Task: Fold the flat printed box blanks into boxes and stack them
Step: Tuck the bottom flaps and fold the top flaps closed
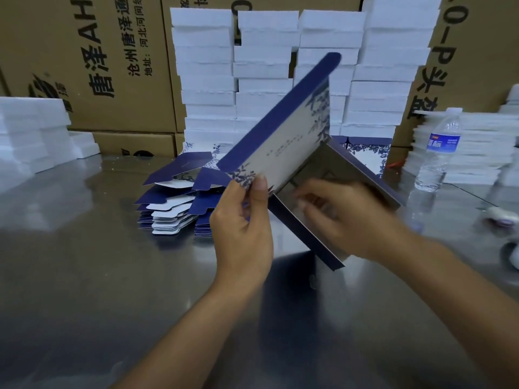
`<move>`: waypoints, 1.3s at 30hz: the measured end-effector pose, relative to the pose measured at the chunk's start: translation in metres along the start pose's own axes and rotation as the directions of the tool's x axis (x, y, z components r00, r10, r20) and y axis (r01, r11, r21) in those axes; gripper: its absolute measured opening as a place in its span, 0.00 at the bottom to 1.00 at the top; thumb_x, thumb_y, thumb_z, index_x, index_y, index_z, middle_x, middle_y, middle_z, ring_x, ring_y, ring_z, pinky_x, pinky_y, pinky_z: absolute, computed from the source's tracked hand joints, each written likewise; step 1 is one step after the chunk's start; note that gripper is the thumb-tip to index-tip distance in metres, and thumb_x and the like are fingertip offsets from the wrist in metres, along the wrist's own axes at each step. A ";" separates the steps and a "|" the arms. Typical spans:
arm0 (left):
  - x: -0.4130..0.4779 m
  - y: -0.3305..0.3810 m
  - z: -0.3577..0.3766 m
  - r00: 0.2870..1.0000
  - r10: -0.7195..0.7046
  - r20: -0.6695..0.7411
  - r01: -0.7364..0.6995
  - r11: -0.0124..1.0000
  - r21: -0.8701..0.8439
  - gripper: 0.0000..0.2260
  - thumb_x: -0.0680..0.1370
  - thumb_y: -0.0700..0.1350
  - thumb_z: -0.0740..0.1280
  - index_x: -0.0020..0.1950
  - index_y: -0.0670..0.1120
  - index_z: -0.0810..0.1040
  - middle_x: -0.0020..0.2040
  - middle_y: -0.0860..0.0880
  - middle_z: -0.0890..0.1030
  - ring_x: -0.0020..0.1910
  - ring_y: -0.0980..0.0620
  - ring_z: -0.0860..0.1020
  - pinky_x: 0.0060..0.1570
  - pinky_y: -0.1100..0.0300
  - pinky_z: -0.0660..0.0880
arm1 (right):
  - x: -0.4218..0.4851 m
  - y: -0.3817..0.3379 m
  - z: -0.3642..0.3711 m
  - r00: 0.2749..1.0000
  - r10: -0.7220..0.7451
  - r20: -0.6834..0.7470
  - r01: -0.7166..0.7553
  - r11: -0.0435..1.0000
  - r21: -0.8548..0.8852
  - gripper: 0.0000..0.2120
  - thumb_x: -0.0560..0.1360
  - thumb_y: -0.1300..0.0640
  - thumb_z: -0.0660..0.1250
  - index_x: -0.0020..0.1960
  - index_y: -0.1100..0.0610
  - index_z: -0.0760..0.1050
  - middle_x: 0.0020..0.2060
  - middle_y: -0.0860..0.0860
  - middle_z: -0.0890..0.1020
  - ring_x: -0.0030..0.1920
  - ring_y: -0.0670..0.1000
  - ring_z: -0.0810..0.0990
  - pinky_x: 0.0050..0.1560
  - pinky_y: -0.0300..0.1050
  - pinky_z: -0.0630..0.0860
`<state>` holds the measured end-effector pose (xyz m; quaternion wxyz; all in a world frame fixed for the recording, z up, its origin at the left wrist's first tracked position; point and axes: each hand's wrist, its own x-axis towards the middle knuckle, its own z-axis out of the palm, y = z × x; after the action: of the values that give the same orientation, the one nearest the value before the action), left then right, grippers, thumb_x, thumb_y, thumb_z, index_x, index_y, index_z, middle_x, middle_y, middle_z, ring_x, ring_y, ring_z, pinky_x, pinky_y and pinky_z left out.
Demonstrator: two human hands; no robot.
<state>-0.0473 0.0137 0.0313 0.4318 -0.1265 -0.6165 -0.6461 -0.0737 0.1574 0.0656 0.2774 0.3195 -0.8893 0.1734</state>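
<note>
Half-opened box blank (283, 141) is held above the steel table (84, 262), near the pile of flat blanks (174, 197). Left hand (241, 228) pinches its lower printed corner; right hand (345, 217), blurred, reaches into the grey inside, grip not discernible. Best approach, I judge: firm pinch as pivot, flaps pressed along their creases.

This is looking like a packing workshop or warehouse: printed brown shipping cartons (92, 66) are standing stacked along the back, columns of white foam blocks (266, 71) are rising before them, and flat blue-printed box blanks (174, 197) are lying piled on a steel worktable (84, 276).
</note>
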 end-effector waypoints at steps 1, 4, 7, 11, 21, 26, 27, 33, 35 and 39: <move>0.001 -0.001 -0.001 1.000 -0.001 -0.029 0.001 1.000 0.017 0.09 0.78 0.52 0.59 0.38 0.55 0.72 0.34 0.57 0.77 0.36 0.63 0.73 0.40 0.72 0.69 | -0.002 -0.003 -0.007 0.997 -0.046 -0.065 0.049 0.998 0.045 0.10 0.76 0.51 0.61 0.52 0.53 0.79 0.41 0.47 0.83 0.40 0.49 0.80 0.42 0.50 0.76; 0.006 -0.003 -0.004 0.993 -0.003 -0.119 0.011 0.998 0.068 0.15 0.80 0.50 0.60 0.33 0.53 0.65 0.28 0.57 0.69 0.29 0.61 0.66 0.32 0.69 0.64 | -0.013 -0.006 -0.019 0.944 -0.135 -0.301 0.186 0.972 0.146 0.14 0.78 0.47 0.59 0.49 0.54 0.80 0.39 0.43 0.82 0.39 0.44 0.80 0.40 0.45 0.77; 0.010 -0.007 -0.007 0.985 -0.001 -0.172 0.019 0.994 0.103 0.18 0.81 0.47 0.60 0.31 0.52 0.61 0.25 0.59 0.67 0.26 0.61 0.63 0.29 0.70 0.61 | -0.033 -0.009 -0.011 0.876 -0.095 -0.473 0.256 0.922 0.289 0.16 0.81 0.44 0.52 0.53 0.51 0.76 0.38 0.45 0.81 0.39 0.43 0.80 0.40 0.38 0.74; 0.010 -0.009 -0.008 0.984 0.027 -0.178 -0.004 0.992 0.128 0.20 0.82 0.47 0.59 0.31 0.52 0.58 0.24 0.58 0.63 0.26 0.60 0.61 0.27 0.69 0.59 | -0.050 -0.003 0.015 0.810 -0.144 -0.568 0.331 0.913 0.240 0.16 0.80 0.46 0.55 0.64 0.51 0.65 0.47 0.45 0.76 0.47 0.51 0.81 0.48 0.51 0.77; 0.000 -0.013 -0.002 0.997 0.000 0.077 -0.012 0.989 0.150 0.15 0.78 0.40 0.66 0.54 0.62 0.75 0.44 0.53 0.77 0.42 0.61 0.77 0.47 0.65 0.76 | -0.051 0.001 0.028 0.827 0.065 -0.558 -0.096 0.995 -0.028 0.16 0.75 0.50 0.62 0.58 0.58 0.77 0.65 0.54 0.67 0.59 0.51 0.70 0.61 0.41 0.60; -0.001 -0.020 -0.002 0.991 -0.087 0.097 0.071 0.985 0.156 0.16 0.78 0.39 0.66 0.54 0.61 0.74 0.43 0.55 0.78 0.42 0.63 0.77 0.43 0.73 0.72 | -0.048 0.000 0.028 0.832 0.183 -0.524 -0.233 0.972 -0.031 0.21 0.74 0.49 0.61 0.64 0.58 0.72 0.63 0.56 0.73 0.61 0.51 0.66 0.59 0.41 0.57; -0.001 -0.020 -0.002 0.991 -0.090 0.097 0.074 0.985 0.154 0.16 0.77 0.39 0.66 0.55 0.61 0.74 0.42 0.56 0.77 0.42 0.63 0.77 0.43 0.73 0.71 | -0.047 0.001 0.028 0.838 0.193 -0.510 -0.252 0.967 -0.048 0.22 0.74 0.48 0.60 0.65 0.56 0.71 0.62 0.55 0.74 0.60 0.51 0.66 0.59 0.43 0.58; -0.003 -0.017 -0.003 0.976 0.064 0.208 -0.120 0.956 0.266 0.15 0.76 0.45 0.67 0.55 0.65 0.73 0.46 0.56 0.71 0.45 0.58 0.74 0.47 0.66 0.74 | -0.046 0.006 0.026 0.850 0.206 -0.485 -0.247 0.969 -0.023 0.16 0.76 0.44 0.58 0.53 0.50 0.81 0.48 0.50 0.76 0.54 0.51 0.66 0.56 0.47 0.61; -0.006 -0.017 -0.002 0.959 0.099 0.266 -0.186 0.927 0.325 0.09 0.75 0.48 0.66 0.50 0.63 0.76 0.51 0.52 0.69 0.53 0.58 0.71 0.54 0.66 0.71 | -0.046 0.003 0.024 0.824 0.174 -0.539 -0.193 0.981 0.021 0.14 0.76 0.46 0.61 0.46 0.51 0.82 0.45 0.50 0.76 0.52 0.51 0.68 0.55 0.46 0.61; -0.016 -0.016 0.005 0.944 0.044 0.328 -0.139 0.953 0.271 0.06 0.75 0.49 0.65 0.43 0.62 0.76 0.57 0.59 0.66 0.67 0.54 0.62 0.65 0.66 0.62 | -0.047 -0.009 0.025 0.810 0.100 -0.578 -0.082 0.995 0.058 0.11 0.76 0.50 0.63 0.41 0.53 0.81 0.38 0.43 0.75 0.48 0.49 0.71 0.55 0.53 0.65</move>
<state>-0.0509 0.0222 0.0109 0.3704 -0.1930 -0.7594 -0.4988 -0.0474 0.1604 0.0188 0.5217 0.2127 -0.7741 0.2888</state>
